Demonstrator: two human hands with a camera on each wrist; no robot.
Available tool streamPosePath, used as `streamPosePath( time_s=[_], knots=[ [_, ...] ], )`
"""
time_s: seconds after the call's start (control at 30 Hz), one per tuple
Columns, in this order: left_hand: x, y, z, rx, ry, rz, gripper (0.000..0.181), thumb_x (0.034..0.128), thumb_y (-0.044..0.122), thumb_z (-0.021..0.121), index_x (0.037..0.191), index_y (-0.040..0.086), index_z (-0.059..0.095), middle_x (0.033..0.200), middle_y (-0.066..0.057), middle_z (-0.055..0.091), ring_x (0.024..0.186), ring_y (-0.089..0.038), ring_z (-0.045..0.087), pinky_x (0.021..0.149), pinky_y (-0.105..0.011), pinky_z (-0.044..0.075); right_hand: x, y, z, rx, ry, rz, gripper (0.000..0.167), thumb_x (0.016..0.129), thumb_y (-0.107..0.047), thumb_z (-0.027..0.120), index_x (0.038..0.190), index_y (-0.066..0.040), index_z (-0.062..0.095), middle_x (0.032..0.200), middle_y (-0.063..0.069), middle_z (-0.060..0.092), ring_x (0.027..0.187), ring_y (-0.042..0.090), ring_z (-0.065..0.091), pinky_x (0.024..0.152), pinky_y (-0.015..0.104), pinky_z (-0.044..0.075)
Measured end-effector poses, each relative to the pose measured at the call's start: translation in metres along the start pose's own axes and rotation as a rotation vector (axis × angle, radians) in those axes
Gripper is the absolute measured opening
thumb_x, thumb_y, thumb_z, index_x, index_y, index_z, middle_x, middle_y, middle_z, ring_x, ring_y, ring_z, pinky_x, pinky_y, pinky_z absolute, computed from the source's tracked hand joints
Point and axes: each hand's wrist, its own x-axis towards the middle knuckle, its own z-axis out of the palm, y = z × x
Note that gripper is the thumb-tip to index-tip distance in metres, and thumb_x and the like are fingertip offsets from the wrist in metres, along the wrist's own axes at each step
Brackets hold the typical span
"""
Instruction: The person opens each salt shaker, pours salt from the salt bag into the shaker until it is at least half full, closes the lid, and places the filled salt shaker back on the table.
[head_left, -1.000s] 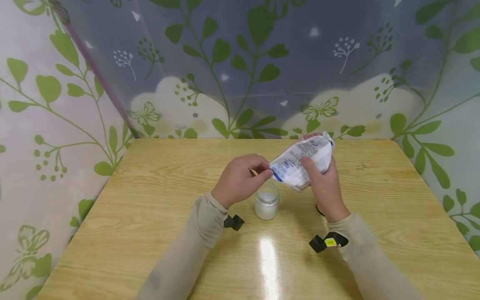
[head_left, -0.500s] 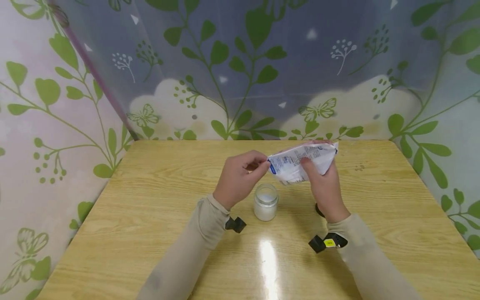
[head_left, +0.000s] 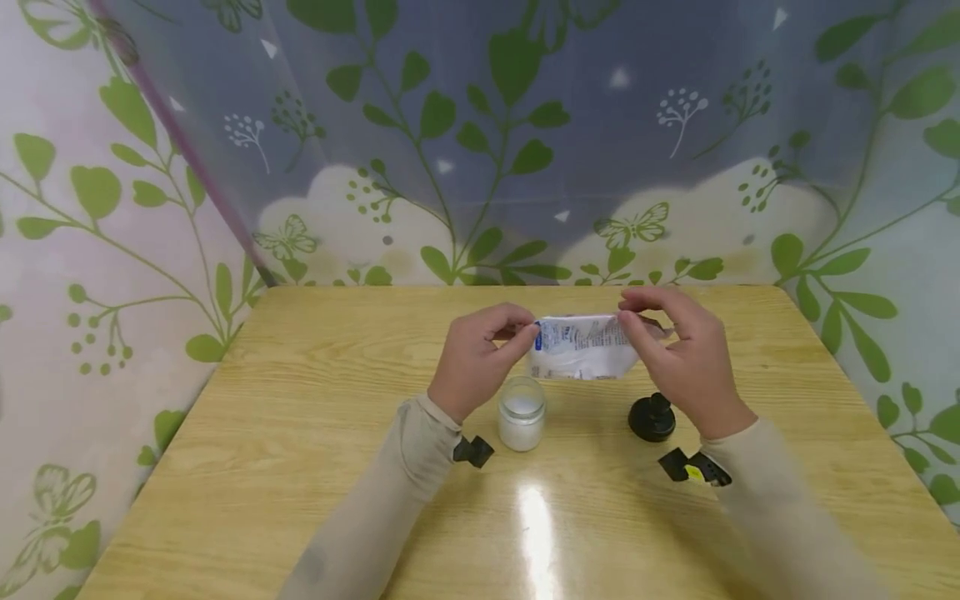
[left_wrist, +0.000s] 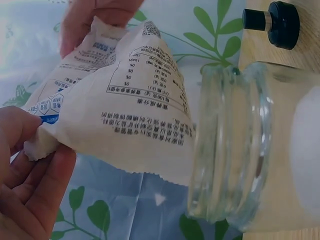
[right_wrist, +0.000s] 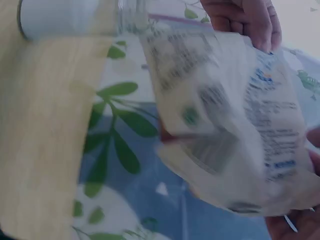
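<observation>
A white printed plastic packet [head_left: 581, 350] with blue marks hangs sideways above the table between my two hands. My left hand [head_left: 480, 350] pinches its left corner between thumb and fingers, also seen in the left wrist view. At the other end my right hand [head_left: 686, 354] pinches the packet's upper right edge, blurred in the right wrist view. Below the packet and left of its middle stands an uncapped glass jar [head_left: 522, 417], upright, with white contents inside. To its right a black lid [head_left: 652, 418] with a raised knob lies on the table, under my right hand.
The wooden table [head_left: 322, 350] runs back to a leaf-patterned cloth wall [head_left: 405, 167], with more patterned cloth on both sides. A black wrist device [head_left: 693, 468] sits on my right wrist, and light glares on the tabletop in front of the jar.
The packet has turned from slanted to nearly level and sunk a little. My right hand has moved right, from around the packet's body to its far edge, uncovering the black lid.
</observation>
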Motion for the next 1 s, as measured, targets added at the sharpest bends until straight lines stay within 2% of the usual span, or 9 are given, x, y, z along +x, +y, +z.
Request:
streamPosePath(
  time_s=[0.1, 0.17, 0.27, 0.4, 0.53, 0.67, 0.83, 1.0],
  knots=[
    [0.001, 0.001, 0.001, -0.018, 0.004, 0.009, 0.006, 0.0987, 0.009, 0.071, 0.1, 0.005, 0.075, 0.097, -0.007, 0.076, 0.086, -0.013, 0.073, 0.08, -0.026, 0.06, 0.006, -0.006, -0.009, -0.158, -0.148, -0.094, 0.027, 0.09, -0.004, 0.079, 0.117, -0.008, 0.075, 0.105, 0.003, 0.073, 0.093, 0.01, 0.067, 0.078, 0.018, 0.054],
    [0.002, 0.002, 0.002, -0.023, 0.01, 0.012, 0.006, 0.0986, 0.008, 0.071, 0.099, 0.004, 0.075, 0.097, -0.007, 0.076, 0.085, -0.013, 0.073, 0.079, -0.025, 0.06, 0.009, -0.01, -0.011, -0.234, -0.23, -0.161, 0.026, 0.089, -0.009, 0.081, 0.114, -0.009, 0.076, 0.102, 0.001, 0.073, 0.087, 0.013, 0.067, 0.072, 0.026, 0.055],
    [0.002, 0.003, 0.003, -0.024, 0.016, 0.017, 0.005, 0.0982, 0.007, 0.071, 0.099, 0.004, 0.075, 0.096, -0.007, 0.076, 0.085, -0.012, 0.073, 0.078, -0.025, 0.06, 0.011, -0.015, -0.011, -0.291, -0.29, -0.221, 0.016, 0.09, -0.012, 0.081, 0.105, -0.011, 0.077, 0.097, 0.0, 0.072, 0.078, 0.011, 0.065, 0.065, 0.034, 0.054],
    [0.003, 0.004, 0.002, 0.008, 0.001, 0.018, 0.005, 0.0983, 0.008, 0.071, 0.1, 0.005, 0.075, 0.096, -0.006, 0.076, 0.085, -0.011, 0.072, 0.08, -0.024, 0.06, 0.012, -0.017, -0.009, -0.308, -0.272, -0.232, 0.006, 0.092, -0.009, 0.079, 0.097, -0.012, 0.078, 0.09, -0.002, 0.072, 0.069, 0.007, 0.058, 0.059, 0.031, 0.049],
    [0.007, 0.005, -0.001, 0.07, -0.032, 0.003, 0.006, 0.0998, 0.011, 0.07, 0.101, 0.007, 0.074, 0.095, -0.004, 0.075, 0.084, -0.011, 0.071, 0.079, -0.024, 0.059, 0.013, -0.016, -0.007, -0.314, -0.236, -0.233, 0.004, 0.092, -0.008, 0.079, 0.096, -0.01, 0.079, 0.087, 0.0, 0.073, 0.065, 0.008, 0.058, 0.056, 0.031, 0.048],
    [0.01, 0.006, -0.002, 0.088, -0.047, -0.019, 0.007, 0.1012, 0.013, 0.068, 0.103, 0.008, 0.072, 0.097, -0.003, 0.074, 0.085, -0.012, 0.07, 0.077, -0.026, 0.058, 0.014, -0.014, -0.005, -0.298, -0.211, -0.204, 0.005, 0.092, -0.008, 0.078, 0.097, -0.008, 0.08, 0.086, 0.001, 0.074, 0.064, 0.008, 0.058, 0.054, 0.03, 0.047],
    [0.011, 0.007, -0.001, 0.095, -0.028, -0.031, 0.012, 0.102, 0.016, 0.068, 0.108, 0.007, 0.073, 0.103, -0.004, 0.074, 0.09, -0.013, 0.07, 0.084, -0.025, 0.058, 0.015, -0.011, -0.005, -0.284, -0.192, -0.153, 0.005, 0.093, -0.008, 0.077, 0.097, -0.007, 0.08, 0.085, 0.002, 0.073, 0.064, 0.008, 0.058, 0.053, 0.028, 0.047],
    [0.012, 0.004, -0.001, 0.076, 0.027, -0.052, 0.02, 0.1019, 0.018, 0.069, 0.116, 0.005, 0.072, 0.114, -0.007, 0.073, 0.102, -0.017, 0.069, 0.091, -0.025, 0.056, 0.016, -0.003, -0.006, -0.305, -0.174, -0.124, 0.005, 0.094, -0.01, 0.077, 0.097, -0.007, 0.081, 0.085, 0.002, 0.073, 0.064, 0.009, 0.059, 0.053, 0.028, 0.046]
  ],
)
